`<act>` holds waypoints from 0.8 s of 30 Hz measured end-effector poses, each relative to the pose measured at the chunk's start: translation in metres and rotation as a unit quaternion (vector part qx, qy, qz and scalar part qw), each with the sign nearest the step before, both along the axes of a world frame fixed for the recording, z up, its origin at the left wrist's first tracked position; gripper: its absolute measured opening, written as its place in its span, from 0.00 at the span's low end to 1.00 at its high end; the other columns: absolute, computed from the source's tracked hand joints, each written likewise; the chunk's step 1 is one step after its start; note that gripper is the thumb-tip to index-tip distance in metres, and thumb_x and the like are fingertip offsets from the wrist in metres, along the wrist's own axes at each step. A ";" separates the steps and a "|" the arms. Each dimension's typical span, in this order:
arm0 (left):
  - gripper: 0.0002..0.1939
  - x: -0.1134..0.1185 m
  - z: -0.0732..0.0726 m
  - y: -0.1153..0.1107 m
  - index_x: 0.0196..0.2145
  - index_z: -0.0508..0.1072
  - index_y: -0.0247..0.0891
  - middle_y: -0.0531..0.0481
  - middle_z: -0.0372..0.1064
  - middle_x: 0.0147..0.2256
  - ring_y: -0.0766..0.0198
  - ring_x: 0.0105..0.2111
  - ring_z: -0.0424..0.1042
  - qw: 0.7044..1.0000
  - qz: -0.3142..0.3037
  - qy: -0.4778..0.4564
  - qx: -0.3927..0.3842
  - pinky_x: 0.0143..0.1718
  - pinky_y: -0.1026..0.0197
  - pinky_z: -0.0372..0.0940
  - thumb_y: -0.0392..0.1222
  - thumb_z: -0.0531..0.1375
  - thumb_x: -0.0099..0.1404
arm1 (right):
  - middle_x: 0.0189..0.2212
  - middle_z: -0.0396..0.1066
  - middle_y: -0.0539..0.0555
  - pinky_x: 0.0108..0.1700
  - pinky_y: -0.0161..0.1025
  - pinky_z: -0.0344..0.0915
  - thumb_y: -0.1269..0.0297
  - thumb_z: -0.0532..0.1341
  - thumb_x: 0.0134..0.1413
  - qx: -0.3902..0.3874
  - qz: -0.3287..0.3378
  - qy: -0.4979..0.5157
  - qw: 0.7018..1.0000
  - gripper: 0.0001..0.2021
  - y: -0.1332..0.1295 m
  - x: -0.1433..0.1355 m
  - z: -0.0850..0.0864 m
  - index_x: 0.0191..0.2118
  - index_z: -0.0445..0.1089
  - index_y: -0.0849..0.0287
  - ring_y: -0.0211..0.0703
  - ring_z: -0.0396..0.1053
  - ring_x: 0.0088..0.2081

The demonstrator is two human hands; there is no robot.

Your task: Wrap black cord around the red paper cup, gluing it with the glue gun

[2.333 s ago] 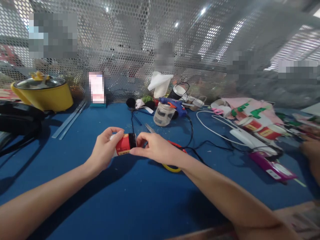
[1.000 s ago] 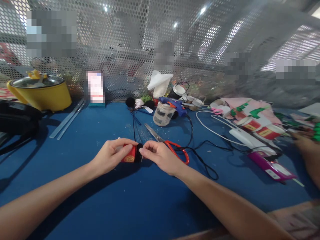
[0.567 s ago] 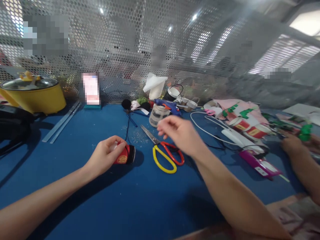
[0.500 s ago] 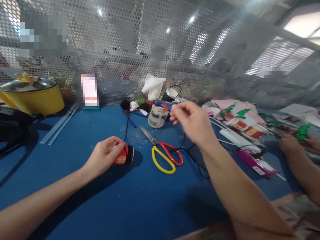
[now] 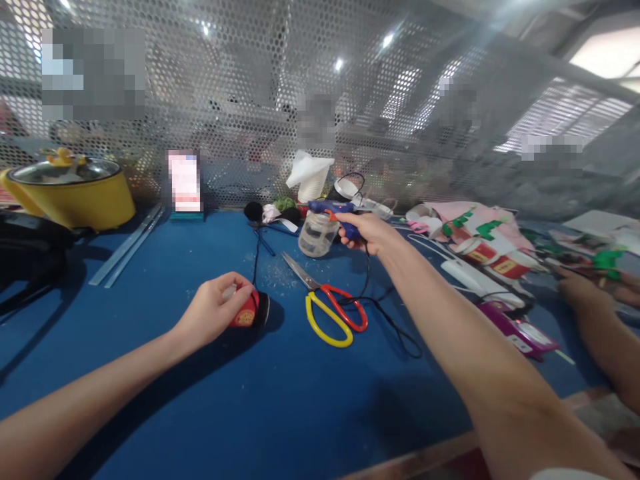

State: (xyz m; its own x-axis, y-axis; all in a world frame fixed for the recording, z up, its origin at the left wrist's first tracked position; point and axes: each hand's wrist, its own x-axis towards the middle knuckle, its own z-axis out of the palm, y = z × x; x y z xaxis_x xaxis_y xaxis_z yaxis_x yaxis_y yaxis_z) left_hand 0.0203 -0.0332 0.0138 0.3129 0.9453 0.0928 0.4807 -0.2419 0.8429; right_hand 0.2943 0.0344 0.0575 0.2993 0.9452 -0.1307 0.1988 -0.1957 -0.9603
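Note:
My left hand (image 5: 213, 307) is closed around a red paper cup (image 5: 244, 317) lying on its side, just above or on the blue table. Black yarn is wound round the cup's right end, and a strand runs back from it to a black yarn ball (image 5: 253, 212). My right hand (image 5: 369, 233) wraps round the handle of a blue glue gun (image 5: 326, 207) with an orange trigger. The gun's front part lies over a clear plastic jar (image 5: 316, 245). Between my hands lie scissors (image 5: 299, 269) with one yellow and one red handle, blades slightly apart.
Two clear glue sticks (image 5: 125, 250), a phone (image 5: 185, 180) on a stand and a yellow pot (image 5: 85, 200) are at left. A purple power strip (image 5: 523, 333), cables and red-and-white cups (image 5: 477, 250) lie right. Another person's hand (image 5: 583, 290) works at far right.
My right hand has come down and closed round the glue gun's handle; before, it hovered beside the gun. My left hand keeps its hold on the cup.

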 end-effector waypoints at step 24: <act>0.13 0.001 0.003 0.002 0.27 0.66 0.34 0.53 0.62 0.20 0.69 0.20 0.58 0.999 0.012 0.030 -0.032 0.21 0.67 0.54 0.48 0.51 0.55 | 0.14 0.58 0.45 0.17 0.30 0.59 0.60 0.56 0.47 -0.029 0.281 -0.092 0.955 0.09 -0.123 -0.067 -0.017 0.31 0.60 0.61 0.31 0.58 0.16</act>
State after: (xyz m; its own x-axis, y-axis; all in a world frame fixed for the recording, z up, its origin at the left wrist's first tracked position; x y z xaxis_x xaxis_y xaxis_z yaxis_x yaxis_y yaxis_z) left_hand 0.0213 -0.0313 0.0172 0.2930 0.9560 0.0135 0.5358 -0.1758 0.8258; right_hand 0.2277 -0.0888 0.0406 -0.2297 0.9560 -0.1827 0.4518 -0.0615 -0.8900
